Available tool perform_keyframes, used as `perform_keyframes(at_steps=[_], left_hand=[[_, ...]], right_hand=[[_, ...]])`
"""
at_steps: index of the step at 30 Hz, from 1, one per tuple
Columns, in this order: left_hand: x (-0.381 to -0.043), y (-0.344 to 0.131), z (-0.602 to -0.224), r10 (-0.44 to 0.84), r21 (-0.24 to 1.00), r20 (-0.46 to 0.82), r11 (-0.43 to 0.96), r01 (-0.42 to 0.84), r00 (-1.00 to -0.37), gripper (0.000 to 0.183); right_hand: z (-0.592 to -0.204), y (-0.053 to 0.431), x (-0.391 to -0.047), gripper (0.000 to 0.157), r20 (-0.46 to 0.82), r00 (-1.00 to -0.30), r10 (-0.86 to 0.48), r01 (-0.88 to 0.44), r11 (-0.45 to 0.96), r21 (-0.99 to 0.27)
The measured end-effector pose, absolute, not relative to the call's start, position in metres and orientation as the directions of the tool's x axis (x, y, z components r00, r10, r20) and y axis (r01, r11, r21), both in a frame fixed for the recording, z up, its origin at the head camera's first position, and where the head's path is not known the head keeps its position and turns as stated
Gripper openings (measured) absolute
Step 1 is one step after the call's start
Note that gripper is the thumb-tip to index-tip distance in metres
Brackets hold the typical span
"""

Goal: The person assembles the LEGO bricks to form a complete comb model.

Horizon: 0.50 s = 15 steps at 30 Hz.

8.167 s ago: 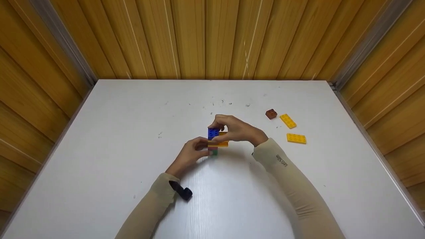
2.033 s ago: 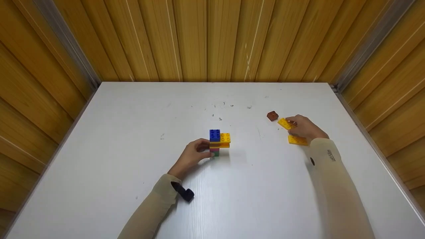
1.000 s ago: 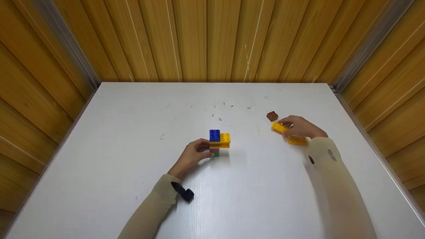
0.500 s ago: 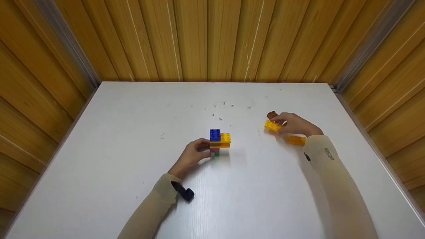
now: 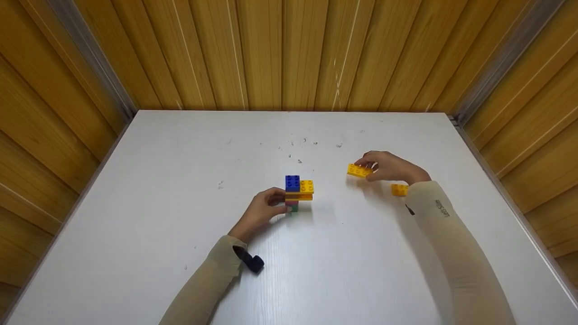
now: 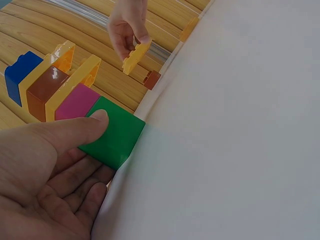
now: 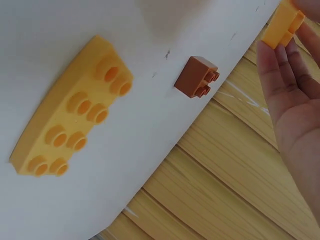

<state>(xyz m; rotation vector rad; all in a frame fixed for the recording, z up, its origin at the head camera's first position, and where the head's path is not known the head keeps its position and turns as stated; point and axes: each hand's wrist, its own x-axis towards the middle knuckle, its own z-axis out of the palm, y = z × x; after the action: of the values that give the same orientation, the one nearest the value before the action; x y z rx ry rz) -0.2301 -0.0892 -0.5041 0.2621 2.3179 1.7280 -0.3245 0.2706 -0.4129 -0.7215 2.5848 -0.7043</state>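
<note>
My left hand [image 5: 257,211] grips the foot of a small tower of toy bricks, the thumb lying on its green brick [image 6: 117,132]. Above the green come a magenta brick [image 6: 77,101], a yellow plate, a brown brick [image 6: 46,91], another yellow plate and, on top, a blue brick [image 5: 292,183]. Both yellow plates jut out to the right. To the right of the tower, my right hand [image 5: 392,168] pinches a loose yellow plate [image 5: 356,170] by its right end, raised off the table, studs up.
A second loose yellow plate [image 5: 398,190] lies on the white table [image 5: 352,262], partly behind the right sleeve. Beyond it sits a loose brown brick [image 7: 196,76], which the right hand hides in the head view. Wood-panelled walls [image 5: 262,54] border the table.
My right hand has left the tower, picked up a yellow plate at the right and carried it leftward past the brown brick. The left hand keeps its grip on the tower.
</note>
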Motion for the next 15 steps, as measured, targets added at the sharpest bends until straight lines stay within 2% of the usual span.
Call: perform_keyframes(at_steps=[8,15], left_hand=[[-0.231,-0.089,-0.504,0.283,0.959,-0.076,0.282,0.008,-0.956,0.039],[-0.231,-0.088,-0.504,0.277,0.954,-0.09,0.299,-0.003,-0.957,0.038]], right_hand=[[-0.405,0.254,-0.321,0.047,-0.248,-0.802,-0.543,-0.363,0.773,-0.52],[-0.399,0.244,-0.318,0.047,-0.216,-0.775,-0.594,-0.41,0.732,-0.543]])
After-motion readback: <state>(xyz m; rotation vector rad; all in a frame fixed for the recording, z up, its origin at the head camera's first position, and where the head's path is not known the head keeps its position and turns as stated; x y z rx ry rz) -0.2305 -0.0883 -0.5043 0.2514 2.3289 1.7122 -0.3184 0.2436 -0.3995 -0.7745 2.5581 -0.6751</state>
